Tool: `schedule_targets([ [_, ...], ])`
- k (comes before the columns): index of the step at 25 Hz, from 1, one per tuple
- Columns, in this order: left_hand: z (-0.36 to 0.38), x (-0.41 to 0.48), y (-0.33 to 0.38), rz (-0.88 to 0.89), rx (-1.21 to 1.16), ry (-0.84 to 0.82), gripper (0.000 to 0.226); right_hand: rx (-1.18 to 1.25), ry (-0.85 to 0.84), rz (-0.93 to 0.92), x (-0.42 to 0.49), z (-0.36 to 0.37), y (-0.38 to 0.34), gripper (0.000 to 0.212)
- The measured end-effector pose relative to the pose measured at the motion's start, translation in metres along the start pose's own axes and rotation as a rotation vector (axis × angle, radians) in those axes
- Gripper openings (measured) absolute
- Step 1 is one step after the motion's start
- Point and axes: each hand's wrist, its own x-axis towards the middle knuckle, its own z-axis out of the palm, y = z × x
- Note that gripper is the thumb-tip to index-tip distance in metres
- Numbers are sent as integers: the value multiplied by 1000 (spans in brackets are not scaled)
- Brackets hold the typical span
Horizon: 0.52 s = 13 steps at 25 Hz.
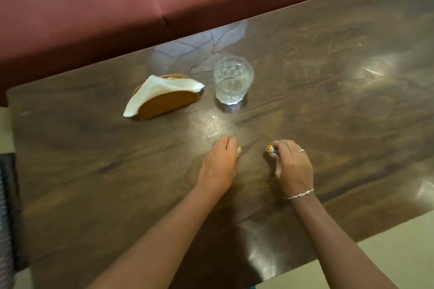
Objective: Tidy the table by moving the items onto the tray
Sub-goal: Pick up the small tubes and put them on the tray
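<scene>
At lower centre, the left hand [220,162] pinches one yellow-tipped piece [239,149], and the right hand [293,166] pinches its twin [269,148]. Probably gathering both for the tray.

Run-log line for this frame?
left hand grips yellow-tipped item | right hand pinches yellow-capped item | clear glass tumbler, wooden napkin holder untouched | tray unseen

The left hand [219,162] covers nearly all of a small yellow-tipped thing [239,149], and the right hand [292,166] hides most of a yellow-capped thing [270,148]; neither can be identified. The table [328,101] loses its near right corner past the picture's edge.
</scene>
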Motion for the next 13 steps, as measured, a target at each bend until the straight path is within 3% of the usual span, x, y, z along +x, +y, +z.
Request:
schedule_targets([
  [8,-82,-120,-105,-223,-97,196,11,143,-51,-250,-19,39,-163,24],
  [13,-141,-174,-176,-347,-114,418,10,232,-227,-296,-21,66,-274,18],
])
